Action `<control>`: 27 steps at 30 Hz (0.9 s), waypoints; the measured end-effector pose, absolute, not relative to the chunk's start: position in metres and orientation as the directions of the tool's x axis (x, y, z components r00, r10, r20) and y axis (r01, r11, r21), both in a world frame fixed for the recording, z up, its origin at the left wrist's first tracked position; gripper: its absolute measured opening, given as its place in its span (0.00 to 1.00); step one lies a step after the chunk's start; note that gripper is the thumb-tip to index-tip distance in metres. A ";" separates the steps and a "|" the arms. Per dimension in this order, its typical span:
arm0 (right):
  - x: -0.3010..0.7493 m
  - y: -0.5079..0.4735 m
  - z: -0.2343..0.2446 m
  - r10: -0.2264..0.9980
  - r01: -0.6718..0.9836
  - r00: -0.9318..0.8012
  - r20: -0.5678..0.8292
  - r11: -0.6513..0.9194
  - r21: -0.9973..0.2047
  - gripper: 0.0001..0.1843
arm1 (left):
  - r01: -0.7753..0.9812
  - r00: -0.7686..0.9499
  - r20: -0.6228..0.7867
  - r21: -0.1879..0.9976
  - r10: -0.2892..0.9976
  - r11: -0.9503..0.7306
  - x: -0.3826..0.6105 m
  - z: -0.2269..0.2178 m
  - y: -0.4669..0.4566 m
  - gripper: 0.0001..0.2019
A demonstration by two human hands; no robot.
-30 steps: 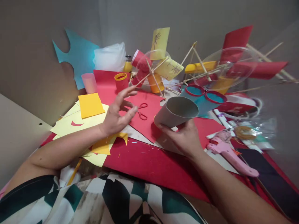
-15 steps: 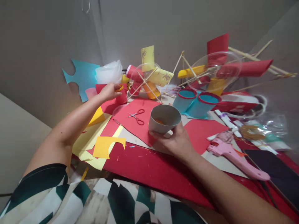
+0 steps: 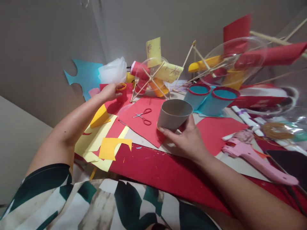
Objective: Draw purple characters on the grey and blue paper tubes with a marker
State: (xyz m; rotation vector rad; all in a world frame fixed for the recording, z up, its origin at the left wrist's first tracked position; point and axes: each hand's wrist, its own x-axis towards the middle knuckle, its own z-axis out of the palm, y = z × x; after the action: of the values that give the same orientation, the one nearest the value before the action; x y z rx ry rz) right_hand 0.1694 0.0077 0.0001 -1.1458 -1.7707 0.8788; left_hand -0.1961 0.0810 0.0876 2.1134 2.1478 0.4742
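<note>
Far to your left a blue paper cut-out [image 3: 82, 75] leans on the wall, with a white plastic bag [image 3: 112, 71] just beside it. Your left hand [image 3: 109, 92] is stretched well out over the counter [image 3: 236, 164]. Its fingers are closed round a small red cup [image 3: 122, 93] with a yellow rim, which stands upright near the back. Yellow paper scraps [image 3: 112, 147] lie nearer to you, beside that forearm.

In the middle a pair of scissors [image 3: 143, 115] lies flat on a red sheet [image 3: 144, 129]. It sits between your two hands and touches neither, though it is nearer the right one.

Your right hand [image 3: 189, 139] grips a grey card cone [image 3: 175, 113], the fingers wrapped round its narrow lower end. The cone's long axis runs from your palm upward, leaning a little away from you, and its wide mouth is open to the top. From that mouth the small red cup lies to the left and farther back, well apart, with the scissors below the line between them.

Right of the cone, two blue cups [image 3: 211, 100] with red rims stand side by side. A pink glue gun [image 3: 254, 156] lies near your right wrist, its nozzle toward the hand.
</note>
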 end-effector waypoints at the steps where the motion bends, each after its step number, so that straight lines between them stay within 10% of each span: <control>1: 0.170 0.008 0.000 0.936 0.356 -0.241 0.258 0.333 -0.873 0.49 | 0.959 -0.034 0.171 0.282 0.985 -0.016 -0.196 0.087 0.077 0.28; 7: 0.170 0.006 0.001 0.940 0.335 -0.252 0.228 0.306 -0.891 0.45 | 0.968 -0.096 0.423 0.251 0.901 -0.014 -0.224 0.095 0.034 0.23; 15: 0.167 0.001 0.004 0.943 0.366 -0.258 0.209 0.296 -0.882 0.50 | 0.906 -0.424 0.002 -0.019 0.906 0.424 -0.253 0.077 -0.005 0.23; 27: 0.169 0.002 0.001 0.923 0.377 -0.287 0.258 0.356 -0.855 0.50 | 0.865 -0.420 -0.015 0.296 0.908 0.405 -0.260 0.067 -0.008 0.11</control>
State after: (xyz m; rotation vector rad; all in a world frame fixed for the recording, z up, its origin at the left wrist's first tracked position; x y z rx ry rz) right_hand 0.1694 0.0021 0.0013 -1.1400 -1.8360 0.8793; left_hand -0.2598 -0.0080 0.0666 1.5836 2.4830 0.3636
